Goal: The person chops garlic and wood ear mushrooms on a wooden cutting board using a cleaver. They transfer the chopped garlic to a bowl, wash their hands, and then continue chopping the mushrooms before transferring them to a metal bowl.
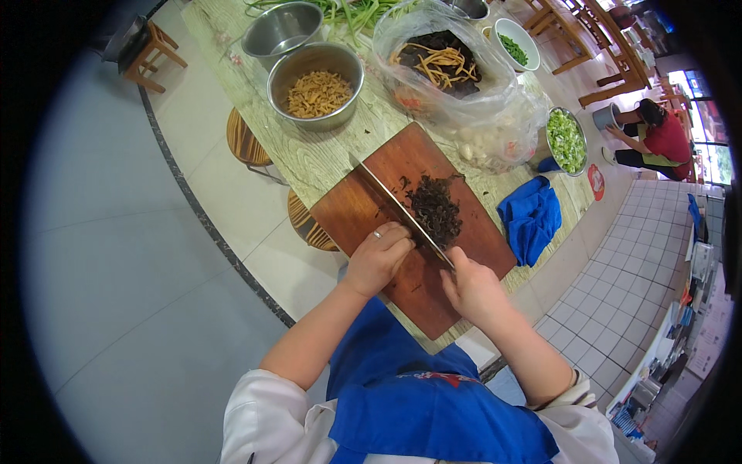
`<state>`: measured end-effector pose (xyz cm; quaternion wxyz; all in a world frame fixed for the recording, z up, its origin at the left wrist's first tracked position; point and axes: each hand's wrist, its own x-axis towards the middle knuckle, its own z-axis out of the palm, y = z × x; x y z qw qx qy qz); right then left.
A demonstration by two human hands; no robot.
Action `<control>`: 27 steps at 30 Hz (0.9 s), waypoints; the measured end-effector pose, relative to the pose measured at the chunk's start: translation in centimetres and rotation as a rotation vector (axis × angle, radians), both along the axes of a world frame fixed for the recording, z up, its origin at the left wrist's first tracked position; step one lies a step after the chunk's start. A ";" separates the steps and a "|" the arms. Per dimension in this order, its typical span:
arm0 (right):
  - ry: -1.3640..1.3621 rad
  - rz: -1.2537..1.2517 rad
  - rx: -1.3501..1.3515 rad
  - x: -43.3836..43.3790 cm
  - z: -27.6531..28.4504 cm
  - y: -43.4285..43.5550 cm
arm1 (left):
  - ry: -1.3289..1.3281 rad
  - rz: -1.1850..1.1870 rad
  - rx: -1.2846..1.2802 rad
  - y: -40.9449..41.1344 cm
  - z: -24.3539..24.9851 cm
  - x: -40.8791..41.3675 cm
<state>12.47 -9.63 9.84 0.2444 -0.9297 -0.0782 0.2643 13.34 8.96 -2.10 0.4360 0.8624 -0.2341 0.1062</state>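
Observation:
A reddish-brown wooden cutting board (472,246) lies on the table's near end. My right hand (472,287) is closed on the handle of a kitchen knife (400,204), whose long blade slants up and left across the board. Left of the blade, my left hand (382,255), with a ring on one finger, presses bent fingertips on a dark piece of food, mostly hidden beneath them. To the right of the blade is a pile of chopped dark food, seemingly black fungus (437,211). Small dark scraps are scattered on the board.
A steel bowl of chopped tan food (319,95) and another steel bowl (281,29) stand beyond the board. Plastic bags (493,124), a bowl of chopped greens (566,142) and a blue cloth (530,217) lie right. Stools (246,139) flank the table; a person (666,139) sits far right.

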 end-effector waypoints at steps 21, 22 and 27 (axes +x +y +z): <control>0.002 -0.084 0.115 -0.2 -1.2 0.5 | 0.029 -0.069 0.163 0.6 0.1 -0.7; -0.004 -0.085 0.114 -0.2 -1.3 0.5 | 0.015 -0.064 0.172 0.6 -0.1 -0.7; -0.026 -0.086 0.121 -0.1 -1.6 0.1 | 0.122 0.179 0.034 0.0 2.7 -0.4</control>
